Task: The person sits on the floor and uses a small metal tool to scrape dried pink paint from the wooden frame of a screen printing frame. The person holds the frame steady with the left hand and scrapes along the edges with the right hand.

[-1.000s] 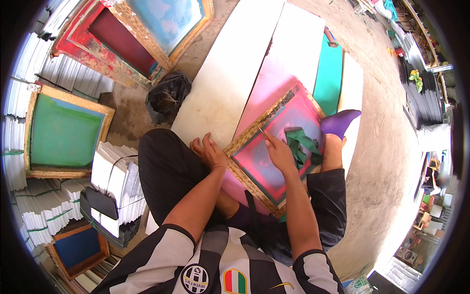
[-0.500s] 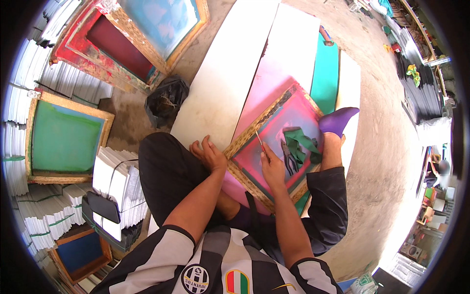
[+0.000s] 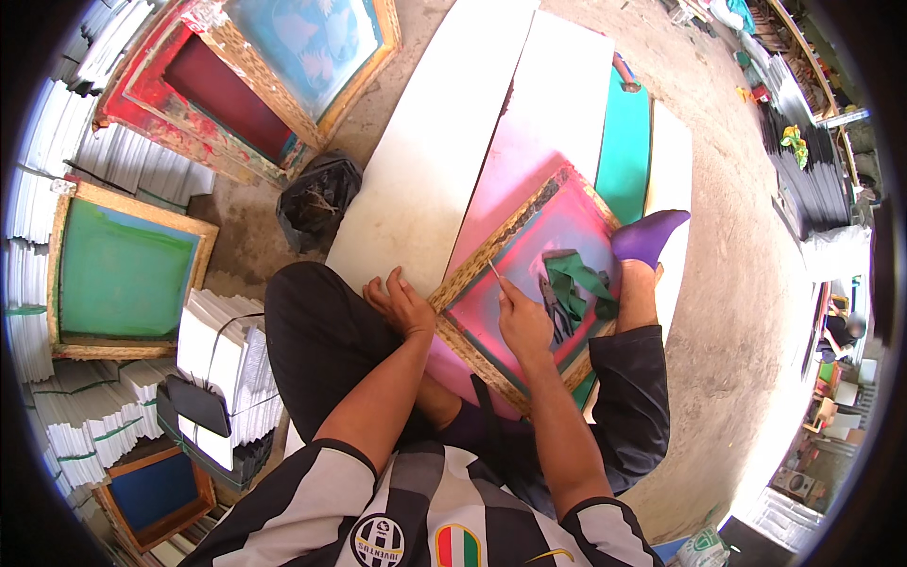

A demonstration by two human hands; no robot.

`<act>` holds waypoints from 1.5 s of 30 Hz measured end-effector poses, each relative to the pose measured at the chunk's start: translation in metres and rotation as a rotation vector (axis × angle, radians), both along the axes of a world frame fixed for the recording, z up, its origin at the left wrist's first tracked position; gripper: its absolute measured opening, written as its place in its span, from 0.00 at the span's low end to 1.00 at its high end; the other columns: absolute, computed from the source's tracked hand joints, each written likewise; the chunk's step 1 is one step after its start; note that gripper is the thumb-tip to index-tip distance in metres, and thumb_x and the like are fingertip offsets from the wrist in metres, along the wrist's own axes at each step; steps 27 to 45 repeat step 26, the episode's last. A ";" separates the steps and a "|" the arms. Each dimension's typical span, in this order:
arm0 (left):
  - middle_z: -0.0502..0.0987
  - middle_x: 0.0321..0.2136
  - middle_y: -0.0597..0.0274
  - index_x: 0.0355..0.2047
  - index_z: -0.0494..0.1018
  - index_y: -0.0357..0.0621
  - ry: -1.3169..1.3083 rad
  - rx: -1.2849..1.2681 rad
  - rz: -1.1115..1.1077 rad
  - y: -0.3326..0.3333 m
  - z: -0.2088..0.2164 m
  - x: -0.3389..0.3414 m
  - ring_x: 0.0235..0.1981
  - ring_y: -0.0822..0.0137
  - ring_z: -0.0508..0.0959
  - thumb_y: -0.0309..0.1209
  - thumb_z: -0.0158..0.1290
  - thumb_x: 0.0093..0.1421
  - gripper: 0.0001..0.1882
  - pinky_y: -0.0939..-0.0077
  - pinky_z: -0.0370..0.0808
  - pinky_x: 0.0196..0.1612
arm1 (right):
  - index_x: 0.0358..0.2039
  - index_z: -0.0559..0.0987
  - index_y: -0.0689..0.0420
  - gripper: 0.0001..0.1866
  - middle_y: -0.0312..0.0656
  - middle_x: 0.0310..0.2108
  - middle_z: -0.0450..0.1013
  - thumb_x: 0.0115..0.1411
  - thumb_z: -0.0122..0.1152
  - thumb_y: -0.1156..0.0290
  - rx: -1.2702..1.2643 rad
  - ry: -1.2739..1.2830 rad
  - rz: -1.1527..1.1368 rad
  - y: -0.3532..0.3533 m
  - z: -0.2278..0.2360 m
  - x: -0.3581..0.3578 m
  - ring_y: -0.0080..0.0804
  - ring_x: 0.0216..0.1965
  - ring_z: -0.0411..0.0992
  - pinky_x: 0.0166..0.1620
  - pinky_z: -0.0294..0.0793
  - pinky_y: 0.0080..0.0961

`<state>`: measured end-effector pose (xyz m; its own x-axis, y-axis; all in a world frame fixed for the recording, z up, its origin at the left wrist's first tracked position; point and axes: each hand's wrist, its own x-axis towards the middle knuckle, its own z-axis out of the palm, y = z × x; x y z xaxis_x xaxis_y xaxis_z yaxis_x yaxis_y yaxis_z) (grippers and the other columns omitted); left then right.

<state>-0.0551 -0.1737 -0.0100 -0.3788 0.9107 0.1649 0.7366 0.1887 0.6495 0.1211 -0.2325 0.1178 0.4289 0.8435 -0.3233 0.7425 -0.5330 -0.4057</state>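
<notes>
A wooden-framed printing screen with pink-stained mesh lies tilted across my lap and the boards. My right hand is closed round a thin metal tool, its shaft pointing at the frame's upper left bar. Its handle is hidden in my fist, so its exact kind does not show. My left hand, fingers apart, rests beside the frame's left corner. On the mesh, right of my right hand, lie dark-handled pliers and a crumpled green cloth strip.
Long white, pink and green boards lie under the screen. A black plastic bag sits left of them. More framed screens and tied paper stacks stand at left. My purple-socked foot touches the screen's right side.
My right hand has turned slightly and the tool's tip has come a little nearer to me along the frame bar. My left hand stays by the corner.
</notes>
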 end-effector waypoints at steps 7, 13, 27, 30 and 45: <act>0.61 0.60 0.46 0.53 0.77 0.51 0.024 -0.055 0.010 -0.004 0.005 0.001 0.68 0.39 0.56 0.34 0.47 0.72 0.14 0.40 0.60 0.68 | 0.64 0.76 0.41 0.22 0.58 0.34 0.81 0.72 0.49 0.59 -0.177 -0.073 0.068 0.011 0.003 -0.011 0.62 0.37 0.81 0.42 0.79 0.57; 0.61 0.61 0.47 0.54 0.76 0.51 0.034 -0.066 0.002 -0.003 0.005 -0.001 0.69 0.39 0.56 0.35 0.45 0.73 0.15 0.40 0.60 0.68 | 0.69 0.70 0.44 0.25 0.58 0.37 0.82 0.73 0.46 0.60 -0.191 -0.024 0.176 0.011 -0.007 0.000 0.62 0.38 0.80 0.44 0.78 0.58; 0.60 0.63 0.49 0.55 0.76 0.51 0.039 -0.084 -0.007 -0.002 -0.005 -0.003 0.70 0.42 0.56 0.33 0.50 0.71 0.14 0.41 0.58 0.70 | 0.75 0.62 0.49 0.36 0.52 0.47 0.83 0.71 0.61 0.56 -0.305 -0.116 0.332 0.005 -0.013 0.022 0.45 0.42 0.83 0.46 0.81 0.36; 0.60 0.63 0.49 0.55 0.76 0.51 0.039 -0.084 -0.007 -0.002 -0.005 -0.003 0.70 0.42 0.56 0.33 0.50 0.71 0.14 0.41 0.58 0.70 | 0.75 0.62 0.49 0.36 0.52 0.47 0.83 0.71 0.61 0.56 -0.305 -0.116 0.332 0.005 -0.013 0.022 0.45 0.42 0.83 0.46 0.81 0.36; 0.60 0.63 0.49 0.55 0.76 0.51 0.039 -0.084 -0.007 -0.002 -0.005 -0.003 0.70 0.42 0.56 0.33 0.50 0.71 0.14 0.41 0.58 0.70 | 0.75 0.62 0.49 0.36 0.52 0.47 0.83 0.71 0.61 0.56 -0.305 -0.116 0.332 0.005 -0.013 0.022 0.45 0.42 0.83 0.46 0.81 0.36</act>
